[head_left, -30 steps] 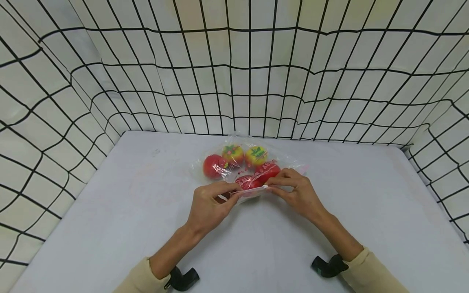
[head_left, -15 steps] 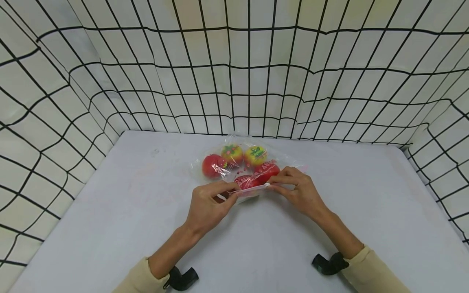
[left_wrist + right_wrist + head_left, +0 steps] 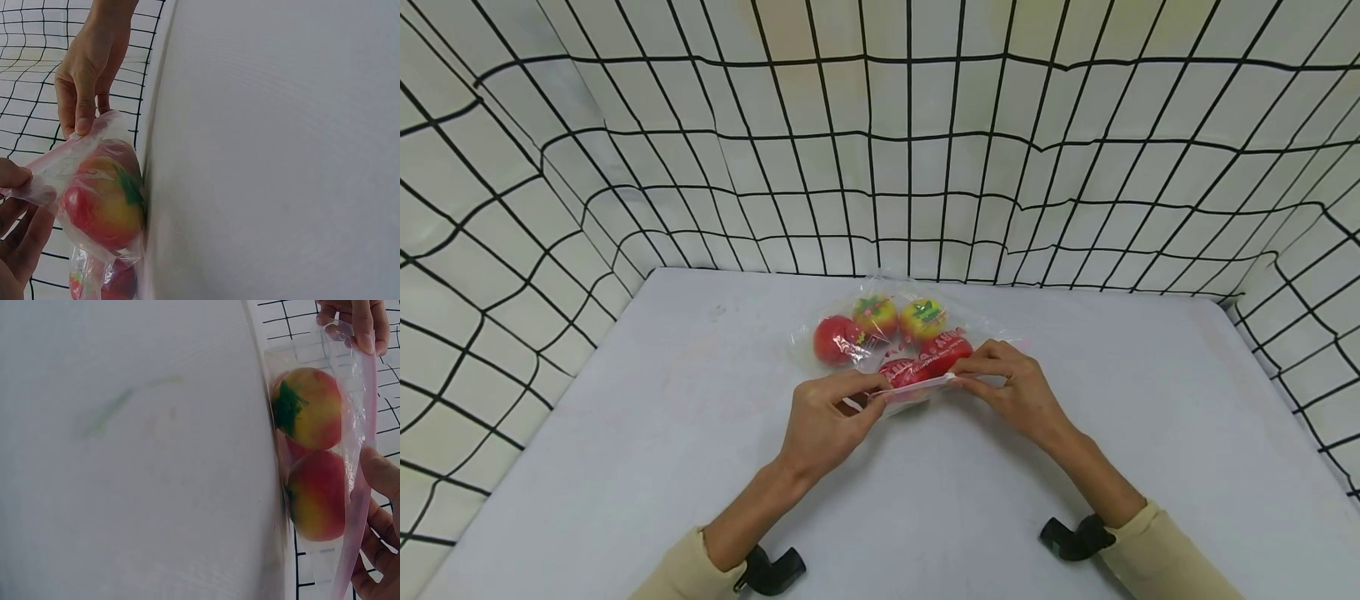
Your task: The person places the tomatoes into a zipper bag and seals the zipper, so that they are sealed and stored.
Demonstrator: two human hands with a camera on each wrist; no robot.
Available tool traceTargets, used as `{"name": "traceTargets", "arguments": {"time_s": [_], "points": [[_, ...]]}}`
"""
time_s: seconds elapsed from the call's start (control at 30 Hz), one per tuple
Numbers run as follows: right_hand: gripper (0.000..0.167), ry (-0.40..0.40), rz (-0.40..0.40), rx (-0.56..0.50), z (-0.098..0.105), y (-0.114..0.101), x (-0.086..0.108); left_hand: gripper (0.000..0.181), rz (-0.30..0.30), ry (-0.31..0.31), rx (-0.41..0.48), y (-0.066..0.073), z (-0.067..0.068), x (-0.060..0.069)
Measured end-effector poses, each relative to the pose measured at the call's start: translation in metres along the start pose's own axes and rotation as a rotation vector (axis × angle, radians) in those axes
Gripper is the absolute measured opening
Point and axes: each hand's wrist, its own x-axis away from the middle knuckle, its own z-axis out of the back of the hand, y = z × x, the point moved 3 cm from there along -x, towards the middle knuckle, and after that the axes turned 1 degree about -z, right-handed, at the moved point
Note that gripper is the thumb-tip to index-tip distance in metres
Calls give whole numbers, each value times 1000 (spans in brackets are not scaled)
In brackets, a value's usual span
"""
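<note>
A clear zip bag (image 3: 977,321) with a pink closure strip (image 3: 371,394) lies near the table's back edge. Inside are a red round fruit (image 3: 833,340), two yellow-and-red fruits with green tops (image 3: 876,316), and red shapes under white printing (image 3: 946,352). At the strip's left part, my left hand (image 3: 826,423) pinches the bag's edge between thumb and fingers. My right hand (image 3: 1018,398) pinches the strip at a small white slider (image 3: 950,377), right of the left hand. The left wrist view shows the lifted bag edge stretched between both hands. Fingertips partly cover the slider.
A white-covered table (image 3: 647,433) spreads around the bag. Black netting (image 3: 910,196) over white walls rises behind and at both sides. Black curved wrist pieces (image 3: 775,572) hang by both cuffs.
My right hand has slid slightly right along the strip, and the white slider has shifted with it. The left hand keeps its hold; the fruits stay in place.
</note>
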Motion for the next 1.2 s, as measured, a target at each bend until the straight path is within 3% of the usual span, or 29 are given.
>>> {"name": "traceTargets", "arguments": {"time_s": [1.2], "points": [[31, 23, -3, -5, 3, 9, -2, 15, 7, -1, -2, -4, 1, 1]]}}
